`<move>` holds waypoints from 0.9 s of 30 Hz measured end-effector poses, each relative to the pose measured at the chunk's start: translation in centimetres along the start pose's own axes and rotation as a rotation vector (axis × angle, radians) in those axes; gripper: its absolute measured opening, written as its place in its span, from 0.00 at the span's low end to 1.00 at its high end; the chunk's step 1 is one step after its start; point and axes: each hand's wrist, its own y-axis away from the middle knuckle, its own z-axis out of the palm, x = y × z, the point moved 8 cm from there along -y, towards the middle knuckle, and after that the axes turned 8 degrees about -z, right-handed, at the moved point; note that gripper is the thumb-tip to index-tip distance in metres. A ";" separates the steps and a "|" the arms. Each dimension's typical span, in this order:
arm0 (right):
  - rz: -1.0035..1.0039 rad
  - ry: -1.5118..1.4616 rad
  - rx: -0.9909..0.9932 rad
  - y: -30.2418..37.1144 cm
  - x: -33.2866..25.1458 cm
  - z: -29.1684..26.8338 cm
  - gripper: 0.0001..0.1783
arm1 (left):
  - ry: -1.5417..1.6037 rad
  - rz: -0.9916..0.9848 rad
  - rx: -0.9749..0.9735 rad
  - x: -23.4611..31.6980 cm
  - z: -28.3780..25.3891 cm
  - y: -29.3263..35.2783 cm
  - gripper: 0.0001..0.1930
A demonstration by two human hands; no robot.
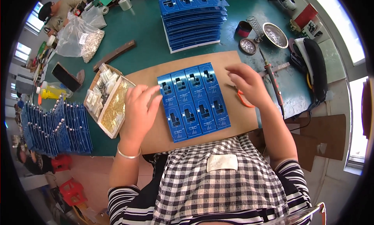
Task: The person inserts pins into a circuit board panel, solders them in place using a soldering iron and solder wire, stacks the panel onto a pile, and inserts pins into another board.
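A blue circuit board panel (193,101) with rows of cut-out slots lies flat on a brown board (150,141) in front of me. My left hand (141,110) hovers by its left edge, fingers apart and holding nothing. Beyond the panel's right edge is my right hand (249,82), raised with loosely spread fingers and nothing in them. Below that hand lie orange-handled pliers (244,98), partly hidden by it. Next to my left hand stands a divided box (100,121), with gold-coloured pins (115,110) on one side and small white parts on the other.
A tall stack of blue panels (193,28) stands at the back. At the right are a soldering iron (274,82), a coiled stand and a metal bowl (275,34). Upright blue boards (58,127), a phone (66,77) and bagged white parts (91,45) are left. Another person (58,10) sits far left.
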 end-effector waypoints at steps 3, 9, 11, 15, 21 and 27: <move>-0.201 0.343 -0.133 -5.9 -0.2 3.4 0.16 | -0.051 -0.018 -0.107 -2.2 3.0 -4.4 0.15; -0.195 0.477 -0.562 -7.9 0.8 6.7 0.17 | 0.115 -0.077 -0.467 -4.4 5.4 -5.9 0.14; -0.298 0.454 -0.535 -7.6 -0.4 6.0 0.15 | 0.170 -0.058 -0.524 -3.6 5.4 -6.1 0.14; -0.215 0.515 -0.457 -7.7 -0.6 5.9 0.13 | 0.202 -0.158 -0.513 -3.8 5.5 -6.1 0.13; -0.202 0.590 -0.539 -7.7 -0.6 5.6 0.18 | 0.102 -0.050 -0.437 -2.7 4.9 -6.2 0.13; -0.400 0.509 -0.459 -1.6 -3.9 3.3 0.29 | 0.113 -0.049 -0.384 -2.8 4.9 -6.2 0.13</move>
